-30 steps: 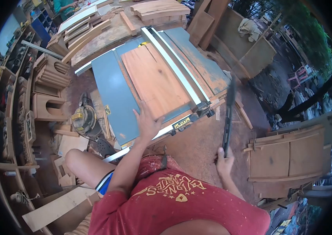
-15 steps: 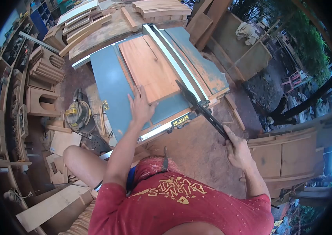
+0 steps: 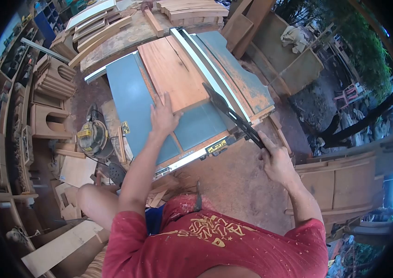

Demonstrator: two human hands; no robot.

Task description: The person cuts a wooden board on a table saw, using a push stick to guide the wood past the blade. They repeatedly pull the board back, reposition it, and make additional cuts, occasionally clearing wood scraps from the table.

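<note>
A flat wooden board (image 3: 171, 69) lies on the blue-grey saw table (image 3: 129, 90), alongside the long metal fence (image 3: 206, 72). My left hand (image 3: 164, 118) rests at the board's near left corner, fingers spread, with its fingertips on the wood. My right hand (image 3: 275, 160) is wrapped round the end of a long black push stick (image 3: 238, 120). The stick's far tip touches the board's near right corner, beside the fence. No blade can be made out.
Behind the saw, a workbench (image 3: 127, 39) bears stacked boards (image 3: 192, 11). Left on the floor are a yellow-black machine (image 3: 93, 134) and arched wooden parts (image 3: 50, 120). Cabinet panels (image 3: 340, 185) stand at the right. At the far bench edge, part of a person's hand (image 3: 147, 5) shows.
The board has slid away from me along the fence. Both my hands and the push stick have moved forward with it. A hand has appeared at the far bench.
</note>
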